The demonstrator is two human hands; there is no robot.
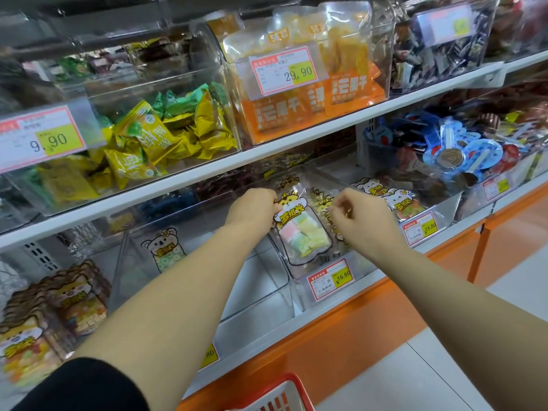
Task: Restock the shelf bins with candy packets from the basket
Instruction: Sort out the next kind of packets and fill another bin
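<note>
A clear candy packet (305,232) with a yellow bear label and pastel sweets stands in a clear shelf bin (329,289) on the lower shelf. My left hand (255,207) pinches the packet's upper left edge. My right hand (360,215) has its fingers curled at the packets just to the right of it; whether it grips one I cannot tell. The red basket (278,394) shows only its rim at the bottom edge. Further packets of the same brand (397,200) lie in the bin to the right.
A nearly empty clear bin (207,292) with one koala packet (166,252) stands left of the hands. Further left is a bin of bear packets (44,321). The upper shelf (267,152) hangs over the bins with yellow-green sweets (154,134) and orange bags (311,105). White floor lies to the right.
</note>
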